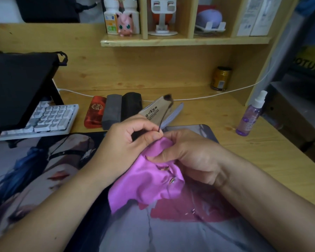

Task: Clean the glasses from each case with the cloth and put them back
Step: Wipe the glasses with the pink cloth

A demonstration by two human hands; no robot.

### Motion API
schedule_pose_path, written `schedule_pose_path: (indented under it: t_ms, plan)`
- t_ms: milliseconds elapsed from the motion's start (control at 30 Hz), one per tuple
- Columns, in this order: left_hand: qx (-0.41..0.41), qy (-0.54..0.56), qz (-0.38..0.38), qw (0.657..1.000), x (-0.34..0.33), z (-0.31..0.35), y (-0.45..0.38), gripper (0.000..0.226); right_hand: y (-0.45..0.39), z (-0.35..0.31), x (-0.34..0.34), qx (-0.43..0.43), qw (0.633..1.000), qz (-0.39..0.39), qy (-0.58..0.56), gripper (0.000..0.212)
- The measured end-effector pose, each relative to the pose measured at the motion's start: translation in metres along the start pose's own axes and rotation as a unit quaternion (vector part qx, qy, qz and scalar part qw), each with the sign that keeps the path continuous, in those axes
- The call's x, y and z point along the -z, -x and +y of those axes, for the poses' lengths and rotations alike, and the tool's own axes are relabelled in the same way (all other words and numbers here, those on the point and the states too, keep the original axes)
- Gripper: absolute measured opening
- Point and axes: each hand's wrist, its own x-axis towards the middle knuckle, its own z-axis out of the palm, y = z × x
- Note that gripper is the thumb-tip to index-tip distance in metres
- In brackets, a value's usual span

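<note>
Wiping step: left hand (129, 140) pinches the glasses (164, 113) at the frame, temple arm rising beyond; right hand (185, 153) clamps the purple cloth (149, 182) over a lens. Next, probably, returning them to the tan pouch (153, 110) just behind the grip.

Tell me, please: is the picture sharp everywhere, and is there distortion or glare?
Head view: wide-angle bending curves the shelf and desk edges; the dark temple tip of the glasses rising above the hands is smeared by motion; the left hand, right hand and pink cloth are fairly sharp; light is soft, with only mild sheen on the cloth.
</note>
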Motion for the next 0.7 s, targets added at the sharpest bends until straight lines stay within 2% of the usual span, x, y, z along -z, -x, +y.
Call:
schedule_pose_path:
  t_ms: [67,200,333,567,700]
  plan:
    - [0.029,0.018,0.005,0.999,-0.004,0.000,-0.001,0.004,-0.001,0.001,0.002,0.015,0.999,0.029,-0.024,0.022]
    - [0.066,0.045,0.018,0.997,-0.002,0.001,-0.002,0.014,-0.003,0.003,0.004,0.042,0.995,0.084,-0.037,0.023]
    - [0.070,0.063,0.029,0.995,0.003,-0.002,-0.002,0.013,-0.005,0.007,-0.002,0.073,0.990,0.093,-0.077,0.017]
    - [0.018,0.059,0.033,0.998,0.011,-0.004,-0.002,0.006,-0.004,0.011,-0.005,0.097,0.987,0.087,-0.090,0.013]
    - [-0.013,0.047,0.040,0.998,0.016,-0.006,-0.002,0.006,-0.002,0.008,0.003,0.080,0.993,0.067,-0.061,0.021]
